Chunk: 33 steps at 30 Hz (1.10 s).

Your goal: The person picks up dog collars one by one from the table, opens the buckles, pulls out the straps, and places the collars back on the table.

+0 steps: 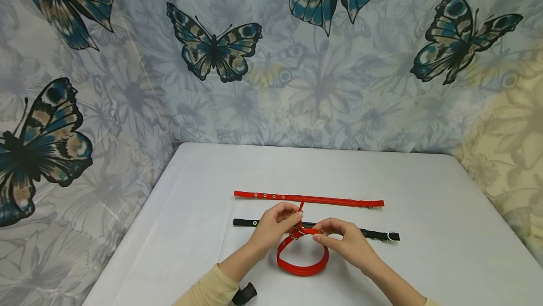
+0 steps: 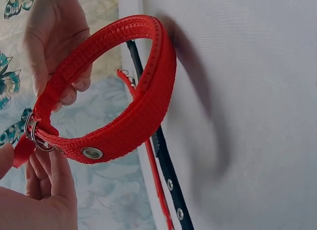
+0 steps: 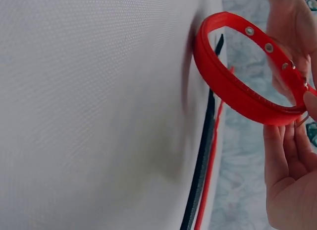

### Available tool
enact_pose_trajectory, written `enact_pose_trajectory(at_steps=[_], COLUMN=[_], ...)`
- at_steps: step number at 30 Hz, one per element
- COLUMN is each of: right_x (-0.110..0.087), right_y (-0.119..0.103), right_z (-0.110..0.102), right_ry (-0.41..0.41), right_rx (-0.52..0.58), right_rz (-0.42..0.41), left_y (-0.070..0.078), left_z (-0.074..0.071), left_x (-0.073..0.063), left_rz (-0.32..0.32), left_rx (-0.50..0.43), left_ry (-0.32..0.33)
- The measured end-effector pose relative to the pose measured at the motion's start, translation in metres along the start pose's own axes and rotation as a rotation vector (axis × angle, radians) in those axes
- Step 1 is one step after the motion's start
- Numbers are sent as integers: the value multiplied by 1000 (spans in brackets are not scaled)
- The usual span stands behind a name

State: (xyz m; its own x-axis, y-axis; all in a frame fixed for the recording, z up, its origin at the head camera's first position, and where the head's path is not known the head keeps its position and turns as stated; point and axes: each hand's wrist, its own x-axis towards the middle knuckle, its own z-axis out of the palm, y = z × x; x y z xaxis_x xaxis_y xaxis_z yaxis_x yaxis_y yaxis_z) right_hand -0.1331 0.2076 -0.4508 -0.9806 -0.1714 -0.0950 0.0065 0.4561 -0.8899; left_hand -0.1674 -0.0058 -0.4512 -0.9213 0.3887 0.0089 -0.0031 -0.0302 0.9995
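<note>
A red collar with metal eyelets is bent into a loop, held up off the white table between both hands. My left hand pinches the collar's free strap end, which sticks up past the metal buckle. With thumb and fingers, my right hand grips the loop's other side, close to the buckle. In the left wrist view, one eyelet shows on the band beside the buckle. Behind the hands lies a black collar, partly hidden by them. Farther back, a second red collar lies stretched flat.
The white table extends around the collars. Butterfly-patterned cloth hangs behind it and at the sides. A black device shows by the left sleeve near the bottom edge of the head view.
</note>
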Motion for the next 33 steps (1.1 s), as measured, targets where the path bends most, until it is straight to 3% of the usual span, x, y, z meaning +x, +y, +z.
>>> enact_pose_trajectory(at_steps=[8, 18, 22, 27, 33], right_x=[8, 16, 19, 23, 27], right_y=[3, 4, 3, 2, -2], right_z=[-3, -8, -5, -2, -1], right_ry=[-36, -66, -68, -69, -132], right_rx=[68, -81, -98, -87, -47], right_rz=[76, -52, -95, -82, -29], left_y=[-5, -9, -12, -15, -20], left_z=[-3, -3, -3, -2, 0], left_x=[7, 12, 13, 15, 17], left_rz=[-78, -40, -58, -96, -126], left_rx=[-96, -30, -32, -42, -73], left_ry=[52, 31, 23, 40, 64])
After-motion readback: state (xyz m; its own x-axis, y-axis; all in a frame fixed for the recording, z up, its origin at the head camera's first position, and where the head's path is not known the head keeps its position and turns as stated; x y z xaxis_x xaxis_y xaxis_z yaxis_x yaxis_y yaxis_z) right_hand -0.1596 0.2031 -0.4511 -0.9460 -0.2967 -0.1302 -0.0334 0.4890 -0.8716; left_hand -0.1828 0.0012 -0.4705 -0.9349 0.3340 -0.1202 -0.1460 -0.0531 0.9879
